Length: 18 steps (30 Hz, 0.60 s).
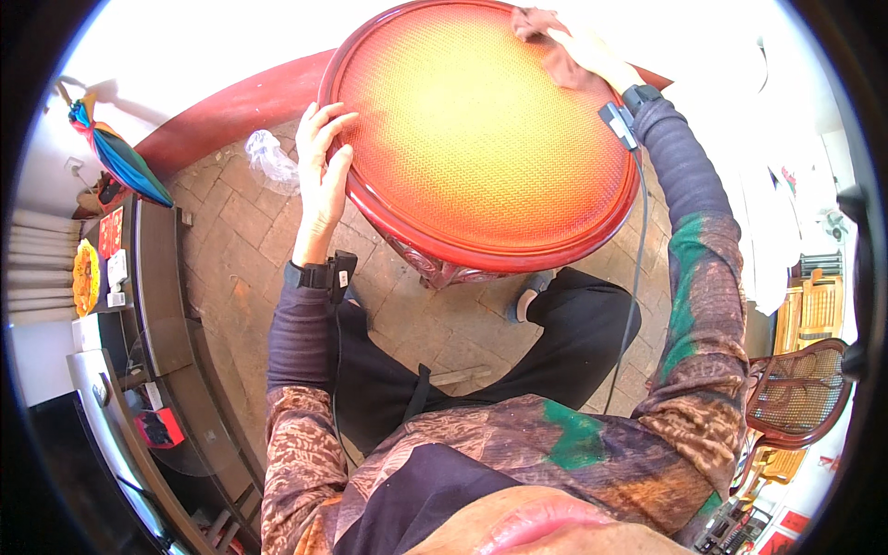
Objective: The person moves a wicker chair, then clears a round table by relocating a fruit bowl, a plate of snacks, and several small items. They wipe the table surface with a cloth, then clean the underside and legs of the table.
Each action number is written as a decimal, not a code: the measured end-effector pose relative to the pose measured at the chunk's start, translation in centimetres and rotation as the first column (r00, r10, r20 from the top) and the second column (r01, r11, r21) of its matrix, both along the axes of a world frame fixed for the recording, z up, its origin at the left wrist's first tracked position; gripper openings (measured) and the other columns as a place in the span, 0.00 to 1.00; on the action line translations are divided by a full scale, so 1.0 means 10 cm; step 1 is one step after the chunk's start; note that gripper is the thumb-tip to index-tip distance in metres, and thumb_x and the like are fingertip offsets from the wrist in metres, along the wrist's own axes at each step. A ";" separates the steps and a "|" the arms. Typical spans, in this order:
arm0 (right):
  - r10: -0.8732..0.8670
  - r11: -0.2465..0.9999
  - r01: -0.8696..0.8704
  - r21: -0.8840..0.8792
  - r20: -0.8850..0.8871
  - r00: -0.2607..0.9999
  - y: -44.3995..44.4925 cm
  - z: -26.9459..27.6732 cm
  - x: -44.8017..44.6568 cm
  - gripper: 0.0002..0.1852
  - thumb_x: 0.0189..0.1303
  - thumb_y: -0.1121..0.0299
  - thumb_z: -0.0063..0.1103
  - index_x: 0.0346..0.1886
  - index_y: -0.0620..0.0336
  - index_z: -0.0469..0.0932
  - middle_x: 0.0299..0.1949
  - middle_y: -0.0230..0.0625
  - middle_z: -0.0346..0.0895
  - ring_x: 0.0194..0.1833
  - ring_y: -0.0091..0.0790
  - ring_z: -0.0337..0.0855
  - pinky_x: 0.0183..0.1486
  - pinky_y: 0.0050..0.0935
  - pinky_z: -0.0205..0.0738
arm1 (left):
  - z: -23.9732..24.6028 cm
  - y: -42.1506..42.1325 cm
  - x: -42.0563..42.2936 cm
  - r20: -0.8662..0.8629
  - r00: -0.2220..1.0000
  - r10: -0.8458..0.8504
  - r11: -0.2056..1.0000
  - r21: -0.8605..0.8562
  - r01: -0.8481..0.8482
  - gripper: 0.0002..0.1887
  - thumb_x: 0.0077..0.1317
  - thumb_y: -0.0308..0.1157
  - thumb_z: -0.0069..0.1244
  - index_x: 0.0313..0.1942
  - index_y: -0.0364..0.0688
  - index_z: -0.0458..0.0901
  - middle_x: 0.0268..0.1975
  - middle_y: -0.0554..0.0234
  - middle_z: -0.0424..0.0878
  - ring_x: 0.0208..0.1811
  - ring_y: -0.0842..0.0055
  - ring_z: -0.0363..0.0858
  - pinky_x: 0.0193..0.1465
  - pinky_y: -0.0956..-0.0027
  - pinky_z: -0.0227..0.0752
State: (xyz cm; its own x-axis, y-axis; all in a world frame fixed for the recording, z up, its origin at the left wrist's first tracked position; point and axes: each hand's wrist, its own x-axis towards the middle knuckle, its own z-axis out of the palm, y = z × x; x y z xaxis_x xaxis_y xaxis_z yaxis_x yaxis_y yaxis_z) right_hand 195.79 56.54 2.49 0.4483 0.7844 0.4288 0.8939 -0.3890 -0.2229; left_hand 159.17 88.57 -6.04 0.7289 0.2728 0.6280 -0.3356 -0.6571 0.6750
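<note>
Before me stands a round table with a woven-textured top in orange and yellow and a glossy dark-red rim. Its carved red apron shows below the near edge. My left hand rests on the rim at the left, fingertips over the edge of the top and thumb along the side. At the far right of the top, my right hand holds a brown cloth against the surface. Part of the cloth bunches beyond the fingers. Bright glare washes out some of the right hand.
A crumpled clear plastic bag lies on the brick-paved floor. Along the left runs a dark cabinet carrying a yellow basket. A folded multicoloured umbrella hangs by the wall. A cane-backed chair stands at right. Cables trail from both wrist devices.
</note>
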 end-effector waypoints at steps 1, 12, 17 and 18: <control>0.080 0.995 -0.080 0.052 -0.002 0.997 0.20 0.07 -0.02 0.23 0.73 0.65 0.56 0.67 0.64 0.72 0.67 0.47 0.75 0.66 0.42 0.76 0.71 0.38 0.68 | 0.00 0.00 0.00 -0.004 1.000 0.007 1.000 0.012 -0.007 0.21 0.61 0.30 0.50 0.56 0.44 0.84 0.67 0.57 0.75 0.78 0.57 0.57 0.81 0.50 0.46; 0.282 0.924 -0.267 -0.272 0.014 0.959 2.35 -0.05 -0.52 0.26 0.67 0.59 0.61 0.67 0.48 0.72 0.65 0.43 0.69 0.70 0.51 0.65 0.69 0.55 0.63 | 0.11 -0.03 -0.06 -0.054 0.998 -0.014 1.000 -0.010 0.014 0.21 0.61 0.30 0.47 0.54 0.39 0.85 0.67 0.55 0.75 0.79 0.56 0.56 0.81 0.50 0.44; -0.018 0.980 0.014 -0.198 -0.022 1.000 1.76 -0.15 0.18 0.28 0.68 0.60 0.60 0.70 0.51 0.70 0.69 0.48 0.67 0.70 0.56 0.66 0.71 0.53 0.62 | 0.12 -0.04 -0.06 -0.063 0.998 -0.003 1.000 -0.008 0.002 0.21 0.62 0.33 0.46 0.53 0.39 0.85 0.67 0.56 0.75 0.79 0.56 0.55 0.81 0.49 0.42; -0.070 0.979 0.056 -0.195 -0.067 0.995 1.60 -0.17 0.28 0.28 0.68 0.60 0.59 0.71 0.51 0.69 0.69 0.49 0.67 0.70 0.57 0.66 0.71 0.53 0.63 | 0.12 -0.04 -0.06 -0.064 0.998 -0.003 1.000 -0.004 0.003 0.21 0.62 0.34 0.46 0.53 0.39 0.85 0.67 0.56 0.75 0.79 0.56 0.55 0.81 0.48 0.42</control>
State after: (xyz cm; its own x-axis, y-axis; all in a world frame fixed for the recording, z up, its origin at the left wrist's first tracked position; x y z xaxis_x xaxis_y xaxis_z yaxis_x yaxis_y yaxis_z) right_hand 198.57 72.58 0.84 0.5235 0.8185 0.2364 0.8505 -0.4858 -0.2016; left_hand 158.61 88.16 -4.85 0.7682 0.2727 0.5793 -0.2941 -0.6534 0.6976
